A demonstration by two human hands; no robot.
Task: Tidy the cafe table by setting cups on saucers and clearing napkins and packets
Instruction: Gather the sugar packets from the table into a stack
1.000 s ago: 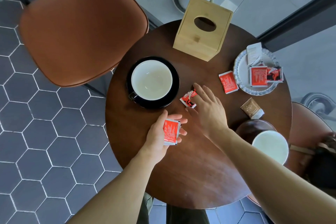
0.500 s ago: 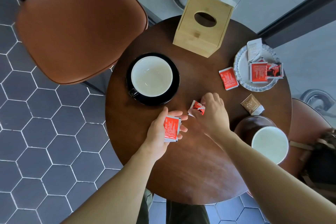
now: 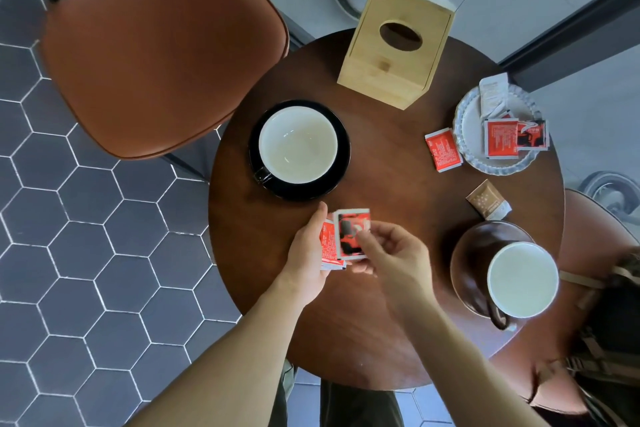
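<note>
I look down on the round table (image 3: pixel 346 315) from above; my left hand (image 3: pixel 306 258) grips a red packet (image 3: pixel 326 246) between thumb and fingers, over the table's seven o'clock area; my right hand (image 3: pixel 391 256) pinches a second red-and-black packet (image 3: pixel 351 234) by its right edge, laid partly over the first, so the two packets overlap between my hands. At ten o'clock from the hands a white-lined cup (image 3: pixel 298 144) sits on a black saucer (image 3: pixel 341 152). At three o'clock on the table a brown cup (image 3: pixel 523 279) with a white inside sits on a brown saucer (image 3: pixel 471 253), handle toward me. At one o'clock a clear scalloped plate (image 3: pixel 467 121) holds a white packet (image 3: pixel 493 94) and two red packets (image 3: pixel 502 139); a loose red packet (image 3: pixel 443 154) lies just beside the plate's left rim; a brown packet (image 3: pixel 488 201) lies between plate and brown saucer. A wooden tissue box (image 3: pixel 394 45) stands at twelve o'clock; a brown leather chair (image 3: pixel 156 45) stands off the table at ten o'clock.
</note>
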